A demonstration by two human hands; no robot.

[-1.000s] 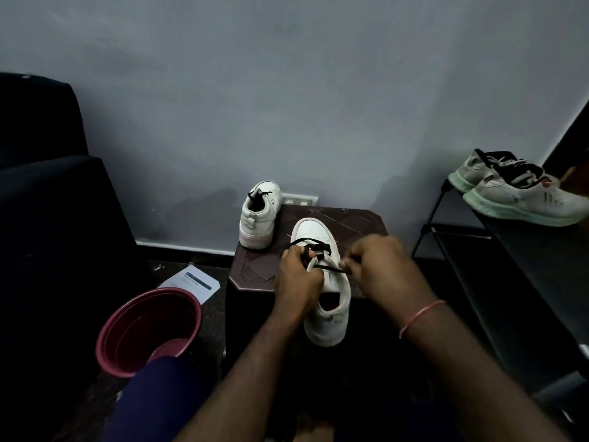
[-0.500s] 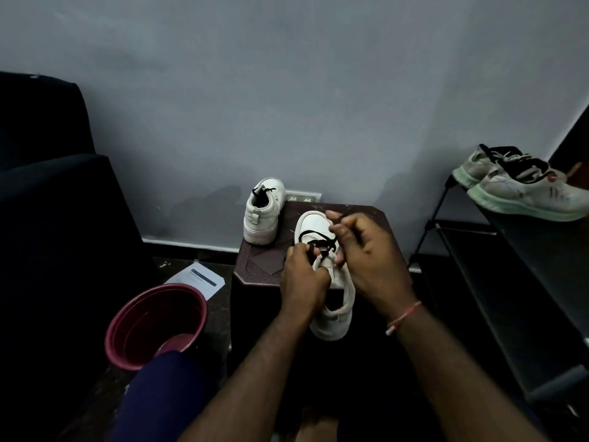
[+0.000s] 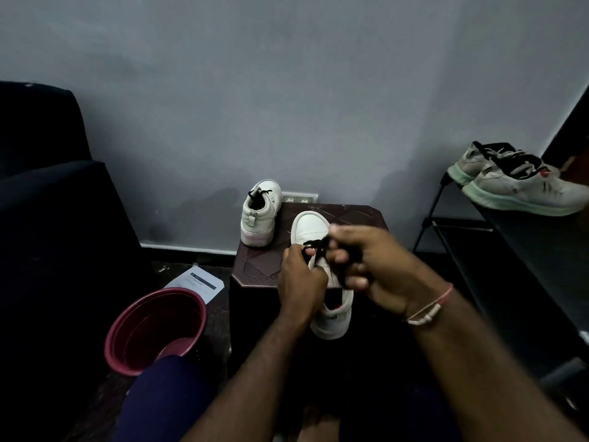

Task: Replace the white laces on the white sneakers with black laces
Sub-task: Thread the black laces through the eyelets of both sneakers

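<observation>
A white sneaker (image 3: pixel 310 226) lies toe-away on the dark brown stool (image 3: pixel 255 266), partly laced with a black lace (image 3: pixel 314 247). My left hand (image 3: pixel 301 282) grips the sneaker's left side at the eyelets and pinches the lace. My right hand (image 3: pixel 376 266) covers the sneaker's right side, its fingers curled round the other part of the black lace. The lower lacing is hidden under both hands. A second white sneaker (image 3: pixel 259 213) with black lace stands heel-toward me at the stool's back left corner.
A maroon plastic basin (image 3: pixel 153 330) sits on the floor at the left, with a printed paper (image 3: pixel 199 282) behind it. A dark sofa (image 3: pixel 47 234) fills the left. A black shoe rack (image 3: pixel 516 250) at the right carries a pair of worn pale sneakers (image 3: pixel 516 183).
My right hand swung from the sneaker's right side up over the toe end, then came back down across the tongue with the lace. My left hand stayed on the sneaker.
</observation>
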